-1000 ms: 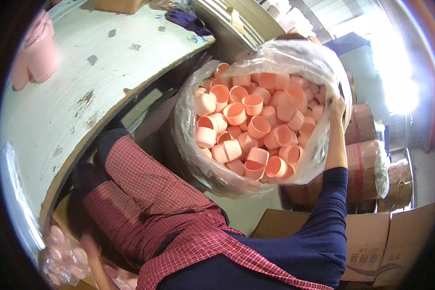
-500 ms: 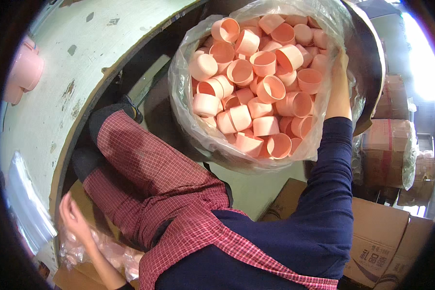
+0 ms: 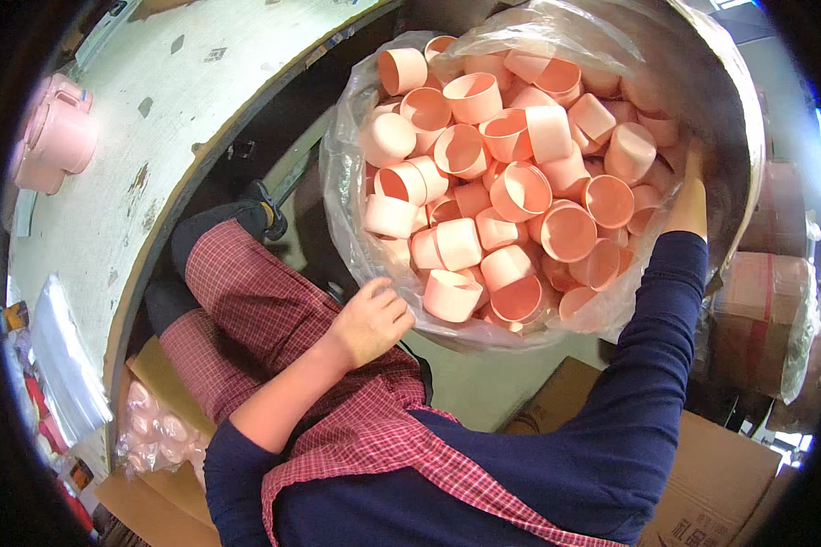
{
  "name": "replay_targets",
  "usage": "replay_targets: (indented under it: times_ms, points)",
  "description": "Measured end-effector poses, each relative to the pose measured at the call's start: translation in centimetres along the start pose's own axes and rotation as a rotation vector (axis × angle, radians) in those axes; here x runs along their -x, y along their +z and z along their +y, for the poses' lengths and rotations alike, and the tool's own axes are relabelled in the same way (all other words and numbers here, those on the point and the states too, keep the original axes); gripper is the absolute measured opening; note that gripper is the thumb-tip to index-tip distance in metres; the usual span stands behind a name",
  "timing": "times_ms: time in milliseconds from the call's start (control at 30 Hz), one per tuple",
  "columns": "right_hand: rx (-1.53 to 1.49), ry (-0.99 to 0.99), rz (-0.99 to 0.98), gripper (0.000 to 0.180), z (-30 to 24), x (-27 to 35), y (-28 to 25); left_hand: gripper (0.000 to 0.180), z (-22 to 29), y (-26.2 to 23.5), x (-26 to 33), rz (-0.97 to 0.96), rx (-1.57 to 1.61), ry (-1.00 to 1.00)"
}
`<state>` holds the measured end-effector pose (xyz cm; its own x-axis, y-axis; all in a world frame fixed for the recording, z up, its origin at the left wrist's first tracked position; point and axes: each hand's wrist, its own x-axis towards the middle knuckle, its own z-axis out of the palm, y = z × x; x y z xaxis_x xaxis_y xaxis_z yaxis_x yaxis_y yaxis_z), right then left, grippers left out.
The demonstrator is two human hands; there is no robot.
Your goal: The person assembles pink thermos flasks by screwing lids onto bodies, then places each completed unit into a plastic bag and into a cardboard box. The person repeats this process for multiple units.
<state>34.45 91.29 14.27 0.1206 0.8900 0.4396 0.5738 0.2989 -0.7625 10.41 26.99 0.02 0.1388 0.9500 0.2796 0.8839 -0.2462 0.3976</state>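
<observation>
Pale pink plastic cups [image 3: 451, 297]: large quantity, heaped loose at mixed angles, some mouth up, some on their sides. Housed in a clear plastic bag [image 3: 337, 210], mouth spread wide. Done, judging by present state: bag open, contents exposed. Left inside: a substantial heap, unsorted in appearance; share already removed, impossible to tell.

Left hand [image 3: 371, 321]: just beside the bag's near-left edge, fingers loosely curled, palm hidden; contents or contact, cannot tell. Right hand [image 3: 693, 169]: at the bag's right side, partly hidden and blurred; degree of closure and anything held, cannot tell.

Also listed: pink vessels [image 3: 68, 137] on a pale worn tabletop [image 3: 173, 128]; film-wrapped pink pieces [image 3: 160, 428], lower left, at an open carton [image 3: 150, 501].
</observation>
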Motion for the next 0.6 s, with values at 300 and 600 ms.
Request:
replay_targets:
  times_ms: [300,600]
  points:
    - [0.142,-0.020,-0.041,0.047,5.3,-5.0,0.9,0.008,3.4,-0.3,-1.3,-0.052,0.075,0.036]
    - [0.286,-0.022,-0.164,0.049,9.7,-7.1,0.8,0.015,4.5,0.4,-2.3,-0.044,0.111,-0.054]
